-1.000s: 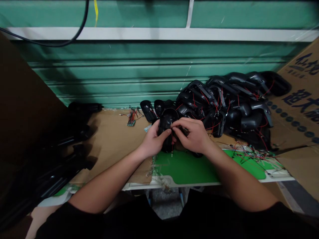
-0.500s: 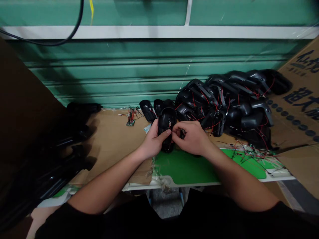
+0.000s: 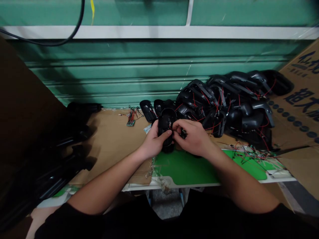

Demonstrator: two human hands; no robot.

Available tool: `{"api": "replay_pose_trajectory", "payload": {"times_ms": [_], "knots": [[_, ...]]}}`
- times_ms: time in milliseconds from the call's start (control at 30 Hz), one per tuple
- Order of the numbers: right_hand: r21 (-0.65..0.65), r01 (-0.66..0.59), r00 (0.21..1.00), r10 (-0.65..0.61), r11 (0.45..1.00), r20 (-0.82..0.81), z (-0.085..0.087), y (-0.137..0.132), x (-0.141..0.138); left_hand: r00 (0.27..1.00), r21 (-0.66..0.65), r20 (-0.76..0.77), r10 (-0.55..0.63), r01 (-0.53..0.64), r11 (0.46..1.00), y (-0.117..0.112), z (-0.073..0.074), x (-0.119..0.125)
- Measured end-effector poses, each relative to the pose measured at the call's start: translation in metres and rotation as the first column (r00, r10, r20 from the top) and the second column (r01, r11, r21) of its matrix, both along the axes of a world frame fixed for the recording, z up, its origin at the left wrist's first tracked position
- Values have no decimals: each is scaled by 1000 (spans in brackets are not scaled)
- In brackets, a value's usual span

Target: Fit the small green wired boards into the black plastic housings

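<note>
The right hand [image 3: 193,137] has shifted closer to the black plastic shell [image 3: 165,122], its fingers [image 3: 179,123] pinched together at the wiring [image 3: 170,124]. The left hand [image 3: 153,142] clamps the shell above the desk's front edge; a heap of wired shells [image 3: 224,113] lies behind, loose wires [image 3: 249,154] remaining on the green mat [image 3: 185,169].

Your left hand [image 3: 153,142] and right hand [image 3: 193,137] meet around a plastic housing [image 3: 166,122] just beyond the cutting mat [image 3: 184,169]. Farther right, wired housings [image 3: 224,106] lie piled on the cardboard [image 3: 112,142]; a circuit board [image 3: 131,122] lies left of them, and a corrugated shutter [image 3: 149,76] stands behind.
</note>
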State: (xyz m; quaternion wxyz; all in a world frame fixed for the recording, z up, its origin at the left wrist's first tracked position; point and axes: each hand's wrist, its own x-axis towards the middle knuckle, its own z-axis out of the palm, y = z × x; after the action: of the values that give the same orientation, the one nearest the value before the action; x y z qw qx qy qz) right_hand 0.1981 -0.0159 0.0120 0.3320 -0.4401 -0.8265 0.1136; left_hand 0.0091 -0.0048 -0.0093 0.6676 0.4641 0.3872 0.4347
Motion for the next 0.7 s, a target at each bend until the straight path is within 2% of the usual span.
{"api": "replay_pose_trajectory", "payload": {"times_ms": [100,200,400,700], "knots": [[-32,-46,995,43,998,-91,1,-2,-4,1000,65,-22,23,-22,998,0,-1,0],[-45,-37,990,30,998,-138,2,-3,-5,1000,54,-22,-9,10,998,0,-2,0],[94,-93,993,100,991,-68,-1,4,-1,997,37,-45,-64,66,997,-1,-3,1],[74,-152,987,155,986,-38,-8,8,3,992,6,-18,-127,127,992,-1,-1,-1]]}}
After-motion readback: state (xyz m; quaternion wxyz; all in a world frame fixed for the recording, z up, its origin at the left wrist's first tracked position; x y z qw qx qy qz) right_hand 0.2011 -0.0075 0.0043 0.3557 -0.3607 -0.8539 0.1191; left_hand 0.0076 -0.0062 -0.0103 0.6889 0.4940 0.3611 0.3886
